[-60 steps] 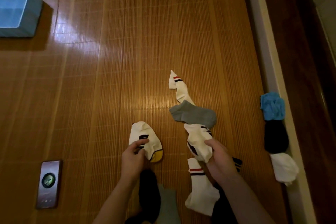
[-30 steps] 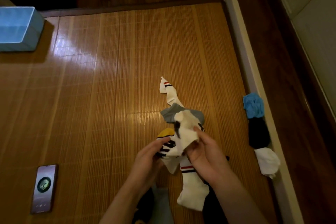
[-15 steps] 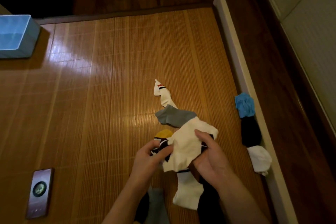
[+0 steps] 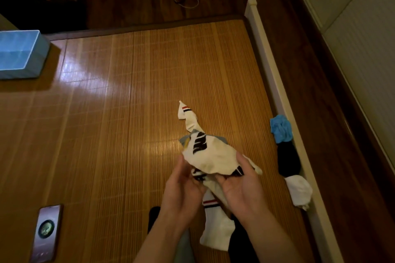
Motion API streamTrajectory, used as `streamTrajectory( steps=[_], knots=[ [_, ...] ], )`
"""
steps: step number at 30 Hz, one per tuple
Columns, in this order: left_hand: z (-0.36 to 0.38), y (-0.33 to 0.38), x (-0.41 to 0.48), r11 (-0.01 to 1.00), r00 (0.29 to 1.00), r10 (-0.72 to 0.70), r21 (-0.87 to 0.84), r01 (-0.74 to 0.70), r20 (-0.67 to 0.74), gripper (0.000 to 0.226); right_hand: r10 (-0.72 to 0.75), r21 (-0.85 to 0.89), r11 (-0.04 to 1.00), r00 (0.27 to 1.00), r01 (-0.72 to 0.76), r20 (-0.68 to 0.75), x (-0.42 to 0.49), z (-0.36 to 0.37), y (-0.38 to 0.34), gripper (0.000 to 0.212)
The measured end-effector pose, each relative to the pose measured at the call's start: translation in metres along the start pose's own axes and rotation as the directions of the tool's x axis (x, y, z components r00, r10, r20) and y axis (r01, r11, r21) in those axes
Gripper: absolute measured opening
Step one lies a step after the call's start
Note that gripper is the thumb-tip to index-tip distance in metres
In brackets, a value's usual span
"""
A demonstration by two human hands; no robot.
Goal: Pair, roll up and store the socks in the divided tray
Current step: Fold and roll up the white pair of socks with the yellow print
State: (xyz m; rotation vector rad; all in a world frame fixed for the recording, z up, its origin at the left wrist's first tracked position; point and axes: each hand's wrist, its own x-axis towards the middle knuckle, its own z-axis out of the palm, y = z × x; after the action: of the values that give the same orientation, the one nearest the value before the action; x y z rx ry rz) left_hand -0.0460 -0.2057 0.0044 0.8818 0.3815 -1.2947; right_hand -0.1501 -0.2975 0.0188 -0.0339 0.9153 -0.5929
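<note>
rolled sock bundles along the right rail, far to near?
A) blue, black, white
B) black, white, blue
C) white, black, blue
A: beside the white rail, the blue bundle lies farthest, the black bundle comes next, and the white bundle is nearest the person.

Dim room. A bamboo mat [image 4: 149, 83], glare [image 4: 85, 79] at left, filled the foreground. Dark wood floor [image 4: 139, 4] lay beyond, a white cable [image 4: 197, 3] on it. A white rail [image 4: 265, 53] edged the mat's right, near a pale wall [image 4: 363, 17].
</note>
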Motion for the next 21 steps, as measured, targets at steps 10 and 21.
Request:
streamTrajectory(
  steps=[10, 21],
  knots=[
    [0.034, 0.028, -0.004, 0.877, 0.941, 0.337, 0.375, -0.3, -0.036, 0.047, -0.021, -0.111, 0.994, 0.991, 0.006, -0.134, 0.008, -0.049, -0.028, 0.051],
    [0.055, 0.032, -0.017, 0.558, 0.891, 0.378, 0.706, -0.437, 0.252, 0.018, -0.244, -0.818, 0.389, 0.904, 0.424, 0.353, -0.006, 0.009, -0.045, 0.032]
  ],
)
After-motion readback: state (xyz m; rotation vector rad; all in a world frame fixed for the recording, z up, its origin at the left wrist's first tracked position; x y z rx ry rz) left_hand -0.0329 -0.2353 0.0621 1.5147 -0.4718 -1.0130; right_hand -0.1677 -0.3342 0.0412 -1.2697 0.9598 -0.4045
